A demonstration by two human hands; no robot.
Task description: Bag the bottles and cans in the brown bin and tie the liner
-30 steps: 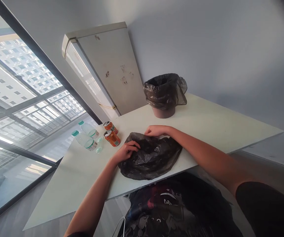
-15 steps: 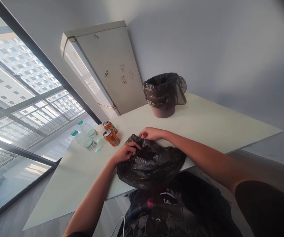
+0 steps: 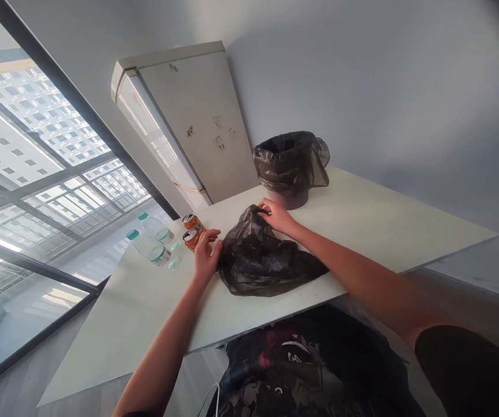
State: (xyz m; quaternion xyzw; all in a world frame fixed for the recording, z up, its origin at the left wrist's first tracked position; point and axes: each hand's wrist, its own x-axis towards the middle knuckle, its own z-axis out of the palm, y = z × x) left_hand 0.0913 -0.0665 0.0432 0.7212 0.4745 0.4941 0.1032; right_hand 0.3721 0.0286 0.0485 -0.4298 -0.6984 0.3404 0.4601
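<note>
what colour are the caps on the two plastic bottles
The caps are green, leaning to teal; the head view shows them best.

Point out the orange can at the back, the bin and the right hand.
Back orange can (image 3: 191, 221): head view, upper side.
Bin (image 3: 289, 200): head view, outer wall.
Right hand (image 3: 276, 216): head view, back.

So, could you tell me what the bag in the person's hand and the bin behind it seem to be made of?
The bag looks like thin, dark, glossy plastic film: it crinkles and catches small highlights. The bin is probably smooth, fairly matt brownish plastic, judging by its even-coloured lower wall, though another bag covers the rest.
</note>
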